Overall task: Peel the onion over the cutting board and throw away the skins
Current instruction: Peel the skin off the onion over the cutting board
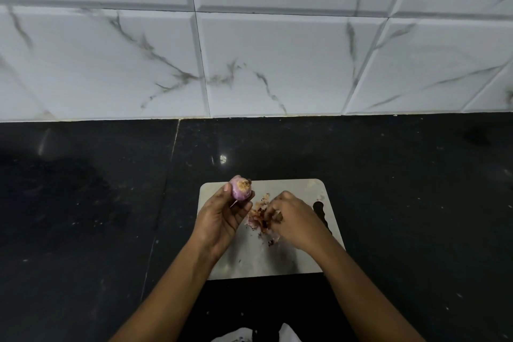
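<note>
peeled onion held up at the left, skins under the right hand

the left hand (222, 219) grips the onion (240, 189) with curled fingers over the far left corner of the cutting board (291, 189), its brown root end turned up to the camera. the skins (258, 216) lie in a loose pile on the middle of the board, between the two hands, and the right hand (291, 219) is clearly the nearer one. its fingers are bent down into the right side of the pile and seem to gather it. i judge the next move is to lift the skins off the dark surface (388, 203). a white thing (288, 332) shows at the near edge, maybe a bag. no brand or writing can be read.
</note>
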